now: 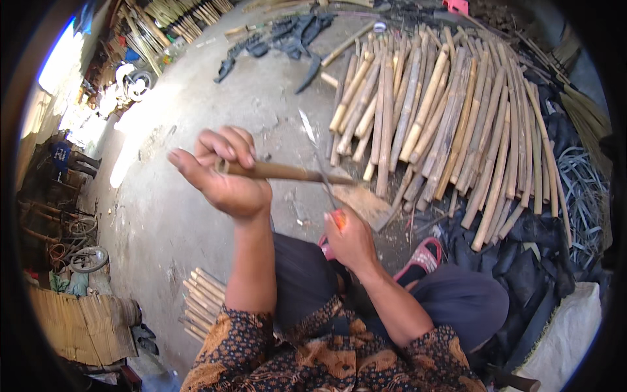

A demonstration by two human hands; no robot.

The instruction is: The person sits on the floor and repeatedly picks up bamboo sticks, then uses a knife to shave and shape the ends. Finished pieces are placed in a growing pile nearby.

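The left hand [228, 176] grips a bamboo stick [287, 172] in curled fingers, the right hand [349, 242] fisted round a knife [320, 163] crossing it.

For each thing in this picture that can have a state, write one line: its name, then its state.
Left hand: raised, closed around the bamboo stick.
Bamboo stick: held level, blade against it.
Right hand: closed on the knife's orange handle.
Knife: blade pointing up, crossing the stick.
Bamboo poles: lying side by side on the ground.
Small bamboo bundle: lying by the left elbow.
Pink sandal: on the foot.
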